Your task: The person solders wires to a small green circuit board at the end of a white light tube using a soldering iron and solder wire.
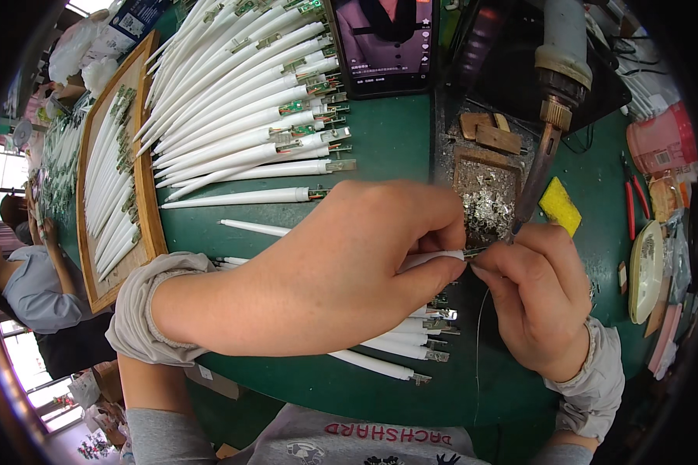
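Observation:
My left hand point(349, 263) is closed round a white tapered stick point(434, 259), whose end points right past my thumb and forefinger. My right hand point(537, 291) is pinched close by it, with a thin solder wire point(479, 333) trailing down from its fingertips. Just above them, the tip of a soldering iron point(549, 139) comes down from the upper right, near the stick's end. What sits right at the joint is too small to make out. More white sticks with circuit boards at their ends point(392, 366) lie under and below my left hand.
Many similar sticks point(271, 116) lie fanned at the back left, beside a wooden-framed tray point(159, 225) of others. A phone point(388, 46) stands behind. A solder-scrap box point(485, 167), yellow sponge point(560, 205), red-handled pliers point(630, 205) and pale dish point(646, 271) surround my right hand. Another person point(43, 287) sits far left.

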